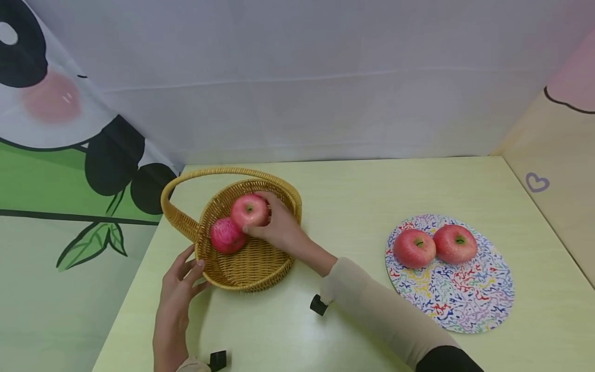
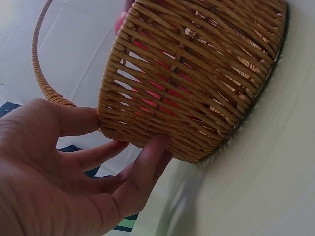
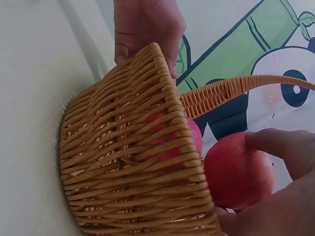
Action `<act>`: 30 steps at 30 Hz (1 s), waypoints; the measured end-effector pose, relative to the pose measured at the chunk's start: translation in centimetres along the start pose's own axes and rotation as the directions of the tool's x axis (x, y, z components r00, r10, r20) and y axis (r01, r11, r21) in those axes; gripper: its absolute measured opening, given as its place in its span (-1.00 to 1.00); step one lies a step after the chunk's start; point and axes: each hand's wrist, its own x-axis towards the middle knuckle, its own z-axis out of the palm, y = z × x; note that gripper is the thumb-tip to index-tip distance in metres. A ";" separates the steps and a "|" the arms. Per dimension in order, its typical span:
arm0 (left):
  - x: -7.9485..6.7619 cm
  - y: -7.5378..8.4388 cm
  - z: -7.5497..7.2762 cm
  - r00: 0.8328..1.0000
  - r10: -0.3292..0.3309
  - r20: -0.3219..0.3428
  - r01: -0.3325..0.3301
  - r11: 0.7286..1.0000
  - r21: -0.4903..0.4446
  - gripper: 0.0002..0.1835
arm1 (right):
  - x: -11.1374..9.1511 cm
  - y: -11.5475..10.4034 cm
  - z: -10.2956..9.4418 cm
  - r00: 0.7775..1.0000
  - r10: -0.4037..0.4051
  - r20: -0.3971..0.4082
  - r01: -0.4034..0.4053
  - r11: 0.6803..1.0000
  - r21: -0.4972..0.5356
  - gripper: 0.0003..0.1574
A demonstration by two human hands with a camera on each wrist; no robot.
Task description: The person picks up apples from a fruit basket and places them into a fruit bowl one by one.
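Note:
A wicker basket [image 1: 246,266] with a tall arched handle [image 1: 223,171] stands on the left of the table. My right hand [image 1: 279,227] reaches over it from the right and pinches a pinkish-red apple [image 1: 250,211] between thumb and fingers. In the right wrist view this apple [image 3: 238,172] shows at the basket's rim. Beside it in the basket lies a deeper pink round fruit [image 1: 226,236], partly seen through the weave in both wrist views. My left hand [image 1: 178,289] holds the near left side of the basket, thumb at the rim and fingers against the outer wall [image 2: 177,78].
On the right, a round mat [image 1: 474,305] with a multicoloured squiggle pattern bears two red apples, a left one [image 1: 415,249] and a right one [image 1: 455,244]. A pale cloth wall [image 1: 325,119] rises behind the table, with printed cloth at the left.

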 end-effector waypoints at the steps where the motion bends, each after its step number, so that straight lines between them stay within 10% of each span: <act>1: 0.0 0.0 0.0 1.000 0.000 0.000 0.000 1.000 -0.003 -0.32 | -0.2 0.0 -0.1 1.000 -0.007 0.010 0.007 1.000 0.006 0.06; 30: 0.0 0.2 -0.1 1.000 -0.010 -0.003 0.010 1.000 -0.002 -0.32 | -4.8 -0.1 -4.4 0.942 -0.140 0.307 0.086 0.980 0.181 0.04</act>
